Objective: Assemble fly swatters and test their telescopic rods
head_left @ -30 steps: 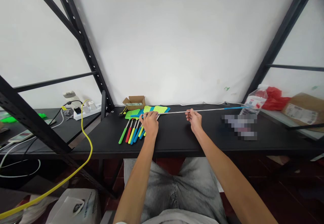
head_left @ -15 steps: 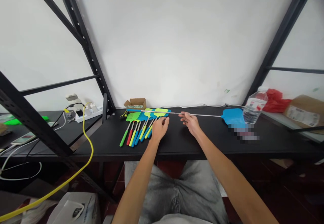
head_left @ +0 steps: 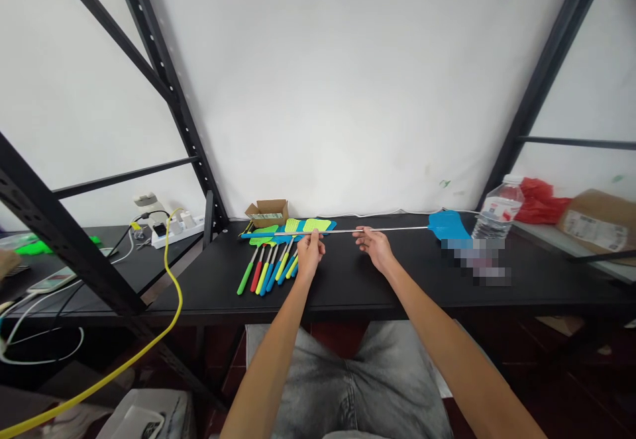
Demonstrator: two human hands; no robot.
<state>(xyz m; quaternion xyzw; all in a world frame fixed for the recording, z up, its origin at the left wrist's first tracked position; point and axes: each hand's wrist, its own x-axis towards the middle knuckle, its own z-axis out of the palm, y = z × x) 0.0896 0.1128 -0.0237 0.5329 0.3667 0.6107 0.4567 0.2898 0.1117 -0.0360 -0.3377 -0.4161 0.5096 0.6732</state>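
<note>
A blue fly swatter (head_left: 447,225) with a long thin metal shaft lies level across my front, its blue handle to the left and its flat head to the right. My left hand (head_left: 311,257) is closed, pinching the shaft between thumb and fingers near the handle. Further right, the curled fingers of my right hand (head_left: 376,248) hold the same shaft loosely. Behind and below the handle, several shorter swatters lie side by side on the black table, including a green-handled swatter (head_left: 247,279) and a red-handled swatter (head_left: 257,277). Their green, yellow and blue heads overlap.
An open cardboard box (head_left: 268,213) stands near the wall behind the swatters. At the right are a clear plastic bottle (head_left: 498,208), a red bag (head_left: 539,197) and a brown package (head_left: 601,224). A yellow cable (head_left: 171,273) hangs at the left, beside a power strip (head_left: 179,230).
My left hand has come up to the shaft and closed on it. The swatter's handle end has dropped a little toward me, while my right hand stays at the shaft.
</note>
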